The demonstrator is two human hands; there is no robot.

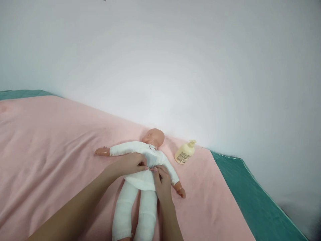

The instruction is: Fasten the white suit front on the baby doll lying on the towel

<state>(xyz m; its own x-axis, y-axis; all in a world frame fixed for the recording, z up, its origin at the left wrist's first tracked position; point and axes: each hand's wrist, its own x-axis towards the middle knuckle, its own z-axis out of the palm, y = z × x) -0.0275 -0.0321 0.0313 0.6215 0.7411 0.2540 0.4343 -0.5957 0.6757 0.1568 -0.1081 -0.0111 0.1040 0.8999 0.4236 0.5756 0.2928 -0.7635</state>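
Observation:
A baby doll [146, 201] with a bare head [154, 136] lies with its arms spread, dressed in a white shirt [140, 177] and white leg coverings. My left hand [136, 163] is closed at the middle of the doll's torso, thumb and fingers pinching the shirt front. Close beside it, my right hand [162, 177] also pinches the shirt front, its fingertips almost meeting the left ones. Whatever small fastening lies between the fingertips is too small to make out. Above the hands, a greyish patch [151, 160] shows on the doll's chest.
To the right of the doll's head stands a pale yellow pump bottle [185, 153] with a printed label. A wrinkled pink blanket [62, 144] lies under everything, over a green sheet [250, 190] that shows at both sides. Behind rises a plain white wall [160, 67].

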